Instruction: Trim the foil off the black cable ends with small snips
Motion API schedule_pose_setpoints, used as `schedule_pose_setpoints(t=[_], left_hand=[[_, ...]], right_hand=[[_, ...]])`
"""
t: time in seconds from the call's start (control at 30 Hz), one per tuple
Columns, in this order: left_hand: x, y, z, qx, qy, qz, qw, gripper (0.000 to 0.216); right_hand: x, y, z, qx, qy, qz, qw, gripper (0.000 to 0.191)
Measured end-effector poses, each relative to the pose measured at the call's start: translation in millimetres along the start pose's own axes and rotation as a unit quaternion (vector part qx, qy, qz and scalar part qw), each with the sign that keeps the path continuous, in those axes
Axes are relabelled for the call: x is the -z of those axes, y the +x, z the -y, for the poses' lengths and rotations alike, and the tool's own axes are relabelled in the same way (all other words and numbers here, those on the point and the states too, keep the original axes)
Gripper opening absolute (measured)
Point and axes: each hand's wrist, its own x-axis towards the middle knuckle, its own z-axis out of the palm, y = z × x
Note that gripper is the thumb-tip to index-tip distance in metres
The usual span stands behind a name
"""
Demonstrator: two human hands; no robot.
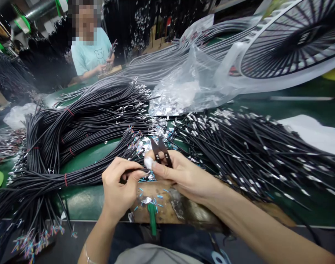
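My left hand (pixel 117 190) is closed, pinching a thin black cable (pixel 138 169) near its end between thumb and finger. Close against it, my right hand (pixel 184 174) holds a pair of dark thread snips (pixel 160 151), blades pointing up and away from me. A white wrap (pixel 149 162) covers a fingertip of the right hand, beside the cable end. The fingers partly hide that end, so its wires are hard to make out. Under both hands, a worn wooden board (pixel 161 212) carries blue wire clippings and foil scraps.
Black cable bundles (pixel 73 121) with red ties lie left. On the right is a pile of loose black cables (pixel 239 150) with silvery ends. A clear plastic bag (pixel 184 88), grey cables (pixel 161 62) and a fan (pixel 294 40) stand behind. A person (pixel 91 55) handles wires across the table.
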Motion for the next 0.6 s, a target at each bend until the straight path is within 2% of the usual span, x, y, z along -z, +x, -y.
schedule_pose_setpoints(t=[0.07, 0.1, 0.2, 0.27, 0.3, 0.37, 0.5, 0.6], left_hand=[[0.4, -0.4, -1.5, 0.022, -0.014, -0.007, 1.0, 0.006], [0.6, -0.9, -2.5, 0.034, -0.02, -0.003, 0.999, 0.007], [2.0, -2.2, -5.7, 0.061, -0.026, 0.028, 0.997, 0.013], [3.8, -2.7, -6.9, 0.07, -0.024, 0.041, 0.996, 0.018], [4.8, -3.0, -7.2, 0.073, -0.022, 0.039, 0.996, 0.02], [6.6, -3.6, -7.1, 0.076, -0.018, 0.033, 0.996, 0.022], [7.4, -4.7, -5.9, 0.074, -0.001, 0.027, 0.997, 0.022], [6.5, -4.5, -5.6, 0.064, 0.008, 0.037, 0.997, 0.021]], right_hand=[[-3.3, -0.3, 0.3, 0.079, -0.115, -0.055, 0.989, 0.024], [-5.2, -1.0, 0.5, 0.133, -0.189, -0.099, 0.968, 0.019], [-9.1, -4.0, 0.1, 0.268, -0.358, -0.199, 0.872, 0.019], [-8.6, -5.2, -1.1, 0.287, -0.393, -0.255, 0.835, 0.02], [-7.5, -5.6, -1.8, 0.278, -0.39, -0.29, 0.829, 0.02], [-4.7, -5.7, -3.3, 0.251, -0.355, -0.315, 0.844, 0.019], [-1.8, -5.2, -3.7, 0.232, -0.287, -0.168, 0.914, 0.02], [-0.9, -3.5, -1.8, 0.196, -0.231, -0.124, 0.945, 0.02]])
